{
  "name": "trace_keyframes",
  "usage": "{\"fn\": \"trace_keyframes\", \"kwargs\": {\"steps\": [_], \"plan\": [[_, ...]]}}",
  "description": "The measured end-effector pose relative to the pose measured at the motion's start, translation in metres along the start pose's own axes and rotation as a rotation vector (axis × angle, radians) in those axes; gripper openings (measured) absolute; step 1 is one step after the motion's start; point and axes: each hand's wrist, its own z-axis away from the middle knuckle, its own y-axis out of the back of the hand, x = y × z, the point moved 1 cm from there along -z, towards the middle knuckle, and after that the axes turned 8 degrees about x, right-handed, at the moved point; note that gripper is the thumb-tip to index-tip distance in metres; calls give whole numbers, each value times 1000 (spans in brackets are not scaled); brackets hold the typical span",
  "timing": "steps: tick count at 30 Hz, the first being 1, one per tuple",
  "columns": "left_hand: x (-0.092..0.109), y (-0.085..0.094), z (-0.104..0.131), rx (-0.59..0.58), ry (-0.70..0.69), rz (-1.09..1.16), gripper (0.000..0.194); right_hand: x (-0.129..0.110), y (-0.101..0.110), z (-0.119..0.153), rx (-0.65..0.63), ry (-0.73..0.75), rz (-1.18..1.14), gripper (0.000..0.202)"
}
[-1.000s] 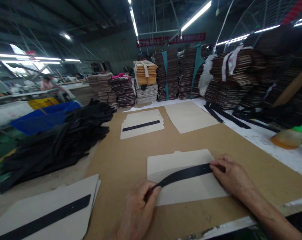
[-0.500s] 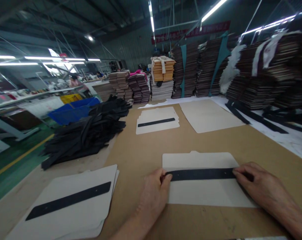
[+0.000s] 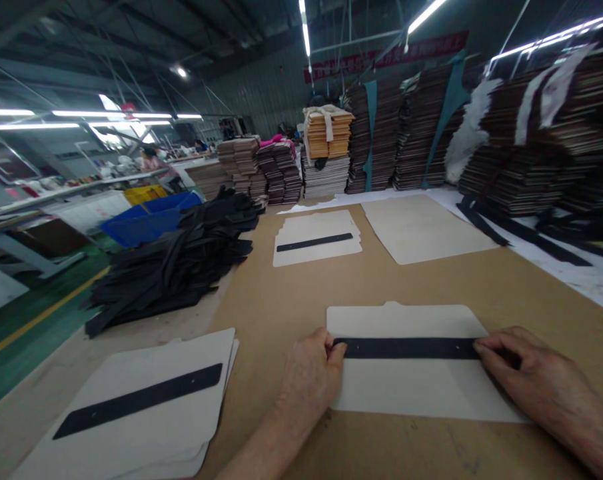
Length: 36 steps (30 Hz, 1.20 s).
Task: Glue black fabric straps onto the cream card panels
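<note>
A long black strip (image 3: 411, 348) with small light marks near its ends lies across a pale board (image 3: 406, 387) with rounded corners. My left hand (image 3: 314, 370) pinches the strip's left end between thumb and finger. At the opposite end, my right hand (image 3: 526, 370) has its thumb and fingers closed on the strip. The strip lies level and straight over the board's middle. To the left, a small stack of similar boards (image 3: 156, 427) carries another black strip (image 3: 141, 400) on top. Both strip ends are partly covered by my fingertips.
Further back are boards (image 3: 306, 227) with a black strip and a larger plain sheet (image 3: 426, 230). A heap of black strips (image 3: 171, 260) lies at the left edge, near a blue bin (image 3: 146, 223). Tall stacks of dark pieces (image 3: 421, 133) stand behind.
The view has shifted slightly. Both hands keep hold of the strip's ends, and the strip looks a little straighter and flatter against the board.
</note>
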Motion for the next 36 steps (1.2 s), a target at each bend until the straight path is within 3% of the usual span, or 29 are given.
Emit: {"fn": "trace_keyframes", "kwargs": {"steps": [12, 21, 28, 32, 36], "plan": [[4, 0, -3, -4, 28, -78, 24, -5, 2, 1, 38, 32, 16, 33], [3, 2, -3, -20, 38, -92, 10, -2, 2, -4, 39, 42, 1, 29], [9, 8, 1, -58, 29, -146, 22, 1, 3, -5, 5, 68, 1, 28], [12, 6, 6, -67, -68, -226, 28, -1, 3, -3, -28, 82, 47, 22], [12, 0, 9, -49, -349, -352, 28, -3, 2, -3, -22, 136, 69, 20]]}}
